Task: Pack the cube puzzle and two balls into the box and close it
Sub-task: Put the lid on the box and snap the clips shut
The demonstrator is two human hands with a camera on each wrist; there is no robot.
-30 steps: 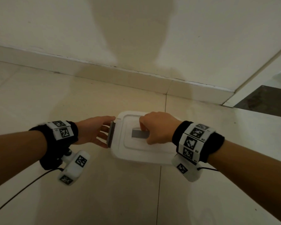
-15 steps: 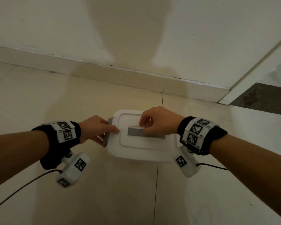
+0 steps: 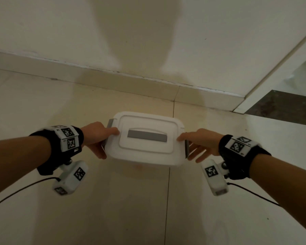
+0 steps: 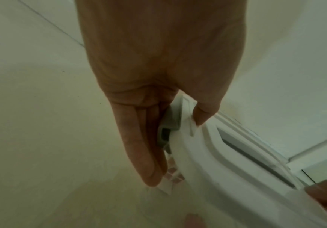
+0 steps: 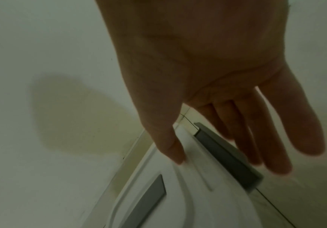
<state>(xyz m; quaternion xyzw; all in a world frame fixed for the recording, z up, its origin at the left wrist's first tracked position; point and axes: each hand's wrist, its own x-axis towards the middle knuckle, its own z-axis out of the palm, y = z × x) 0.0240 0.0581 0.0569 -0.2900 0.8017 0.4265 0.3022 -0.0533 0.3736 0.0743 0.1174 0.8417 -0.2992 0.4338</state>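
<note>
**Both hands at the box's side latches**

Head view: a white box [image 3: 145, 138] sits on the tiled floor [image 3: 113, 209] near the wall [image 3: 148, 32], lid on, a grey handle [image 3: 147, 136] lying flat in the lid's recess. The left hand [image 3: 97, 137] is at the left end, thumb on the lid edge; the right hand [image 3: 200, 143] is at the right end beside a grey latch [image 3: 186, 149].

Left wrist view: the thumb presses the lid rim while the straight fingers [image 4: 145, 154] lie together against the left grey latch [image 4: 168, 128] (a checkered cube face [image 4: 175, 174] shows through the box wall below).

Right wrist view: the thumb touches the lid, and the fingers [image 5: 275, 131] are straight and slightly spread beside the latch, gripping nothing.
</note>
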